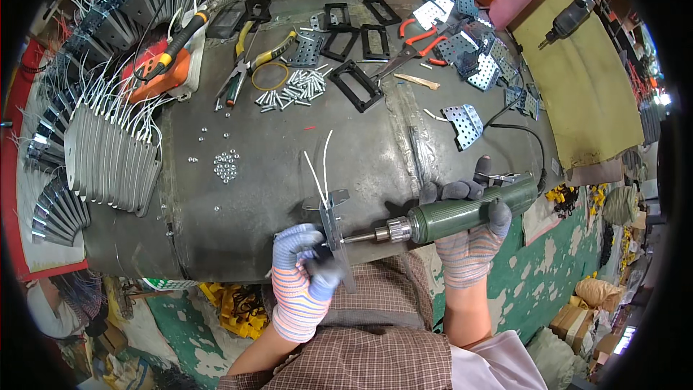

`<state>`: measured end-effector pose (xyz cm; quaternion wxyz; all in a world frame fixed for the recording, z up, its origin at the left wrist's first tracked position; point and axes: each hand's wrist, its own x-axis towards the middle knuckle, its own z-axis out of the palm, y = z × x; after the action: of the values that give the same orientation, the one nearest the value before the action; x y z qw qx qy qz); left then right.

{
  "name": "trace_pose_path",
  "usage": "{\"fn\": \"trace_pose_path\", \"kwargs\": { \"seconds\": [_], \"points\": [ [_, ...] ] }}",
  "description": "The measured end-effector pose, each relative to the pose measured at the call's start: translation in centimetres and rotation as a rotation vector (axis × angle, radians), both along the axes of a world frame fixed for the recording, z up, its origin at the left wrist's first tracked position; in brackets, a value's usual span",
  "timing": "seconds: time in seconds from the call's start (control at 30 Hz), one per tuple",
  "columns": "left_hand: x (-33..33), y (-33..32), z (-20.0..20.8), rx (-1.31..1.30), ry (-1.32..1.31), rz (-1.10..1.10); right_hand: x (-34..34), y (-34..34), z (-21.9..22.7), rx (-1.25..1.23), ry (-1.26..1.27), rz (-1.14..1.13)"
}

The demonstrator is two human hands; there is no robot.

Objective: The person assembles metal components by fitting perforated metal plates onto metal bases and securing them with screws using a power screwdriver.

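Note:
My left hand (297, 278), in a striped glove with grey-blue fingers, grips a thin grey metal plate (332, 227) held on edge at the table's front. Two white wires (315, 175) rise from its top. My right hand (469, 251), gloved with dark fingertips, is wrapped round a green electric screwdriver (455, 214) lying nearly level. The bit (361, 236) points left and meets the plate's face; its exact tip is hard to make out. Something dark sits between the left fingers and the plate, partly hidden and blurred.
Screws (292, 89), small nuts (226, 166), black frames (356, 87), pliers (249, 65) and perforated metal plates (463, 126) lie on the dark table (253, 245). Wired grey plates (112, 155) stand at left. The screwdriver's cord (530, 128) curves at right. A drill (570, 18) lies far right.

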<state>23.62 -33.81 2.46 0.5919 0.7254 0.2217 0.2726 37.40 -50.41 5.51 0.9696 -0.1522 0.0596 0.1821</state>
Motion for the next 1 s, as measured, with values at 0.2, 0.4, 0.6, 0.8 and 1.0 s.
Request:
{"fn": "trace_pose_path", "kwargs": {
  "seconds": [0.2, 0.4, 0.6, 0.8, 1.0],
  "points": [
    [-1.2, 0.9, 2.1, -0.348, 0.212, -0.264, 0.6, -0.7, -1.5, -0.127, 0.079, -0.027],
    [-1.3, 1.1, 1.6, -0.441, 0.173, -0.253, 0.9, 0.2, -2.1, -0.059, 0.099, -0.013],
    [-1.0, 1.6, 1.9, -0.525, 0.206, -0.284, 0.6, 1.0, -1.4, -0.100, 0.073, -0.010],
    [-0.9, 2.8, 2.8, -0.537, 0.209, -0.351, 0.8, 1.5, 0.5, -0.156, 0.066, 0.006],
    [-1.5, 3.7, 5.0, 0.116, 0.130, -0.461, 0.5, 0.6, 2.9, 0.054, 0.025, 0.038]
  ]
}}
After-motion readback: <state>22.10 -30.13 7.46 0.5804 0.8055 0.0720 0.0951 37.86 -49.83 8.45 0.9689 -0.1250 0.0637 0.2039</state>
